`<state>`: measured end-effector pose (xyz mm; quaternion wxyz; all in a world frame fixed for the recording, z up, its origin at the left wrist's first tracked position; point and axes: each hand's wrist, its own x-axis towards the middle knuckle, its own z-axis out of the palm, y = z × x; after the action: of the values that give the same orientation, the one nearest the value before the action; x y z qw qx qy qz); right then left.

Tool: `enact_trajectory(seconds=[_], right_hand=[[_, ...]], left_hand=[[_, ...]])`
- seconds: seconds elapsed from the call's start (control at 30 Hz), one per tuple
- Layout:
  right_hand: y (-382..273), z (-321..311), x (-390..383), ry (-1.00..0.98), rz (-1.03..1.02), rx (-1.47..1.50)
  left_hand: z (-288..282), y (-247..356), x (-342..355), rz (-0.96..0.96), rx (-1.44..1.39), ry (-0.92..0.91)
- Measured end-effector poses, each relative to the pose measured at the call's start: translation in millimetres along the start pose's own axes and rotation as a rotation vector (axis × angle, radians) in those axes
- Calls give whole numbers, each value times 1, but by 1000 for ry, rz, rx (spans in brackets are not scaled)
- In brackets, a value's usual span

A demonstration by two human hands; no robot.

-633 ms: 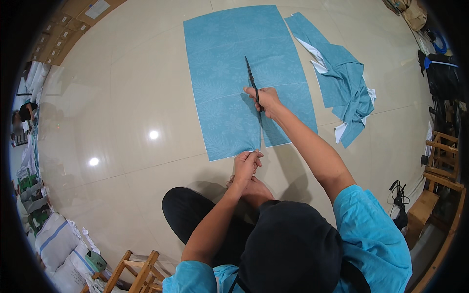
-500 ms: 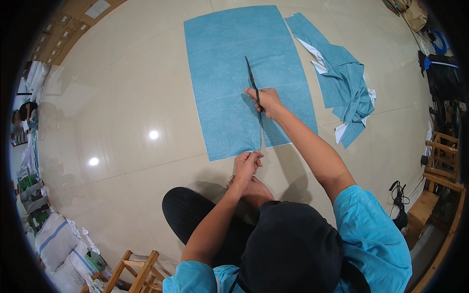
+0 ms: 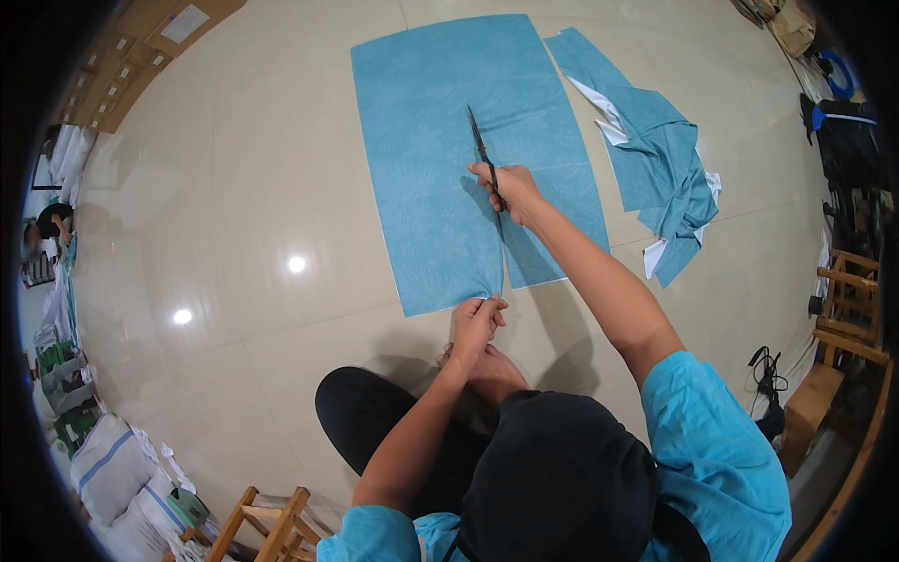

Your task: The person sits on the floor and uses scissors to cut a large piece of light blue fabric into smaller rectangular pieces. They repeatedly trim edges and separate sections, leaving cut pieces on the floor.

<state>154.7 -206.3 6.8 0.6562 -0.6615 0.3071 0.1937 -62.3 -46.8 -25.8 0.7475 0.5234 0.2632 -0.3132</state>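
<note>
A large blue-green patterned fabric sheet [image 3: 440, 103] lies flat on the floor in front of me. From its near edge a straight slit runs forward to the scissors. My right hand [image 3: 509, 190] is closed round the handles of black scissors [image 3: 479, 140], whose blades point away from me over the sheet. My left hand [image 3: 478, 319] pinches the near edge of the fabric just left of the slit, and the cloth puckers at the fingertips. A bare foot shows just behind the left hand.
A crumpled piece of the same fabric [image 3: 655, 150] with a white underside lies right of the sheet. Cardboard boxes [image 3: 140, 56] stand far left, white sacks [image 3: 117, 459] and a wooden stool [image 3: 267, 525] near left. Wooden furniture [image 3: 847, 342] lines the right. Another person is at the left edge.
The sheet's near edge, with my left hand on it, sits slightly lower in view. The scissors and my right hand have barely moved; both hands keep their holds.
</note>
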Motion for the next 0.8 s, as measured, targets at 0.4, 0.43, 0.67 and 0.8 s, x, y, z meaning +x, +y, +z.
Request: enact_trajectory(seconds=[0.4, 0.43, 0.67, 0.8], right_hand=[[-8, 6, 10, 16, 25, -2], [-8, 6, 11, 9, 22, 2], [-6, 6, 13, 16, 9, -11], [-6, 5, 14, 14, 23, -13]], left_hand=[[-2, -2, 0, 0, -8, -25], [-2, -2, 0, -28, -22, -19], [-2, -3, 0, 9, -9, -25], [-2, -3, 0, 9, -19, -31]])
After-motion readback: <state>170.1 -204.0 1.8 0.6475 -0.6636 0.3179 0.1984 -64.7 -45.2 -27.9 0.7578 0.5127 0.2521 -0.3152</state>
